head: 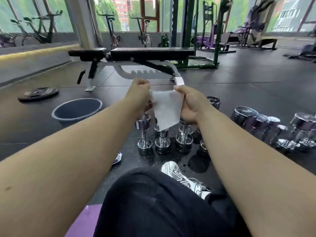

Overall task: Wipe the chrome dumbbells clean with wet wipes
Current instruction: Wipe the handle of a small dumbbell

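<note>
A black padded weight bench (145, 53) stands flat on the dark rubber floor (248, 79) of a gym. In front of it to the left sits a grey plastic basin (77, 108), with a weight plate (38, 94) lying flat farther left. Behind the bench, two exercise bikes (112, 34) face tall windows (25, 14), and a green rack (218, 45) rises behind its right end

wet wipe (165, 109) white | dumbbells (145, 134) chrome | basin (77, 110) grey-blue | trousers (153, 202) black | mat (83, 221) purple
</note>
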Tool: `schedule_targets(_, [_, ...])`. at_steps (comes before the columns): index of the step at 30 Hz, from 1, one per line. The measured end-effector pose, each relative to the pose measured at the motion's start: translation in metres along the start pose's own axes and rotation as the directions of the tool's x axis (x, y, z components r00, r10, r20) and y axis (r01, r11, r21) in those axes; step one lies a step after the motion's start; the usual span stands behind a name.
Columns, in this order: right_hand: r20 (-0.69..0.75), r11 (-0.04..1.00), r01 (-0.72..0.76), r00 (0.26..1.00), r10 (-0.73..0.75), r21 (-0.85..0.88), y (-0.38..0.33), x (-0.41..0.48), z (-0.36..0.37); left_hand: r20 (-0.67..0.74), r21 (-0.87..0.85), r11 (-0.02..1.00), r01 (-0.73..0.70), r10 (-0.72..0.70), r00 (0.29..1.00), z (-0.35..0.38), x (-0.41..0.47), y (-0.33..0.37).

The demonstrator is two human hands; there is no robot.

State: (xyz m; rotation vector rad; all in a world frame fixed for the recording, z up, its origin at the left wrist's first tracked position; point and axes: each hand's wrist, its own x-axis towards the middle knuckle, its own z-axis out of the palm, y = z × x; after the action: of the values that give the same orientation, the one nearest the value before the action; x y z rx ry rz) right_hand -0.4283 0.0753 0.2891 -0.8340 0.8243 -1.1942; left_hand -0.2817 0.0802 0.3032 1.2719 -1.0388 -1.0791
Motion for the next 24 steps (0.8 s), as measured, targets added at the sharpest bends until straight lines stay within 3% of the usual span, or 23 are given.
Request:
schedule_targets(3, [0.015,1.000,0.025,1.000,-0.025,0.002,-0.012,-0.001,-0.029,0.230,-0.027,0.993,0.113,-0.104,0.968,0.030,0.009,-0.005])
schedule_targets(8, [-0.164,0.983,0.183,0.969,-0.185,-0.026,-0.028,-0.023,-0.092,0.432,0.058,0.957,0.285,-0.282,0.857,0.096,-0.010,0.003])
schedule_targets(10, [-0.233,0.977,0.203,0.949,-0.212,-0.062,-0.032,-0.035,-0.120,0.441,0.103,0.951,0.293,-0.307,0.843,0.125,-0.013,-0.006])
schedule_targets(14, [-0.251,0.984,0.131,0.955,-0.158,-0.123,-0.040,-0.050,-0.170,0.426,0.025,0.954,0.299,-0.281,0.860,0.178,-0.006,-0.029])
schedule_targets(15, [-0.255,0.984,0.098,0.958,-0.133,-0.146,-0.046,-0.051,-0.185,0.444,0.009,0.938,0.347,-0.314,0.839,0.192,-0.005,-0.030])
schedule_targets(17, [-0.257,0.983,0.047,0.962,-0.093,-0.178,-0.061,-0.057,-0.210,0.567,0.093,0.883,0.459,-0.426,0.705,0.213,-0.004,-0.021])
schedule_targets(19, [-0.256,0.988,0.027,0.965,-0.065,-0.150,-0.083,-0.072,-0.230,0.677,0.293,0.862,0.413,-0.492,0.547,0.231,0.003,-0.005])
schedule_targets(20, [-0.244,0.993,0.030,0.968,-0.058,-0.118,-0.092,-0.081,-0.235,0.704,0.360,0.864,0.353,-0.500,0.505,0.237,0.005,0.005])
schedule_targets(24, [-0.218,0.986,0.088,0.969,-0.118,-0.142,-0.107,-0.118,-0.246,0.738,0.490,0.864,0.117,-0.483,0.472,0.255,-0.007,0.019])
